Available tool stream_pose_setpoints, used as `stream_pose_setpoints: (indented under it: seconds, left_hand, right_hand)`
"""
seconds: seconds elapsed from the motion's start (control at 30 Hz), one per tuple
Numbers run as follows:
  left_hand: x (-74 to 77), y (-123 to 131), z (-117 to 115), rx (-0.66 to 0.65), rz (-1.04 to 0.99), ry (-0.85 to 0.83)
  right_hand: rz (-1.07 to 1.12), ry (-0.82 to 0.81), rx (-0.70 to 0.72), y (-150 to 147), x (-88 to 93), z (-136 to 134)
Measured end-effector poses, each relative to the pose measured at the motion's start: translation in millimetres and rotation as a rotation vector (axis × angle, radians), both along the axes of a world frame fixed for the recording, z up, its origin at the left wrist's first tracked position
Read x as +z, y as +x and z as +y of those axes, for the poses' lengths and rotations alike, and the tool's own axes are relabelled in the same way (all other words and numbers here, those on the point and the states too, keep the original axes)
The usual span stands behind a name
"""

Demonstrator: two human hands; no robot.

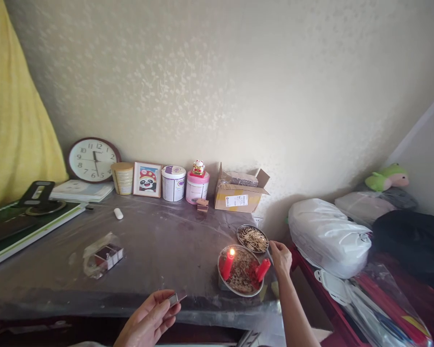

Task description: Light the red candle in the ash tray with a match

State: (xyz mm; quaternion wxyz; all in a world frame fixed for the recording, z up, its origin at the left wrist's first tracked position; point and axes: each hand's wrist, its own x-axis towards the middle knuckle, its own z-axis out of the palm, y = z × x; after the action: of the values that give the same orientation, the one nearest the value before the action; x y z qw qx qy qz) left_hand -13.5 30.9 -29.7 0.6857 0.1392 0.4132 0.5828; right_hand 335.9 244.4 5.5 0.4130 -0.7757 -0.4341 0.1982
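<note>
My left hand point(152, 318), low in the middle of the view, pinches a small matchbox point(174, 299) over the table's front edge. At the right, my right hand point(281, 258) has its fingers pressed together beside the rim of a round dish of matchsticks point(253, 238); whatever is between the fingertips is too small to make out. Just in front of that dish sits a round metal bowl point(240, 288) of brownish grains. Two red candles stand in it: the left candle point(228, 265) is lit and nearly upright, while the right candle point(263, 270) leans right without a flame.
A bag of small boxes point(108, 256) lies on the table's left half, near a white oval object point(118, 213). Along the wall stand a clock point(94, 160), tins, a framed picture point(147, 180) and an open carton point(238, 197). Plastic bags point(329, 236) crowd the right side.
</note>
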Motion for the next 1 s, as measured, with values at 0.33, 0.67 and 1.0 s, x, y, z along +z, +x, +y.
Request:
stream_pose_setpoints:
  seconds: [0.33, 0.67, 1.0]
  left_hand:
    - [6.2, 2, -1, 0.016, 0.049, -0.034]
    - [5.6, 0, -2, 0.014, 0.02, -0.045]
    - [12.9, 8, -11, 0.072, 0.241, 0.006]
  right_hand:
    - [-0.036, -0.026, 0.057, -15, -5.3, 12]
    - [0.098, 0.311, -0.003, -8, 20.6, -13]
    - [0.219, 0.66, 0.681, -118, 30.5, -190]
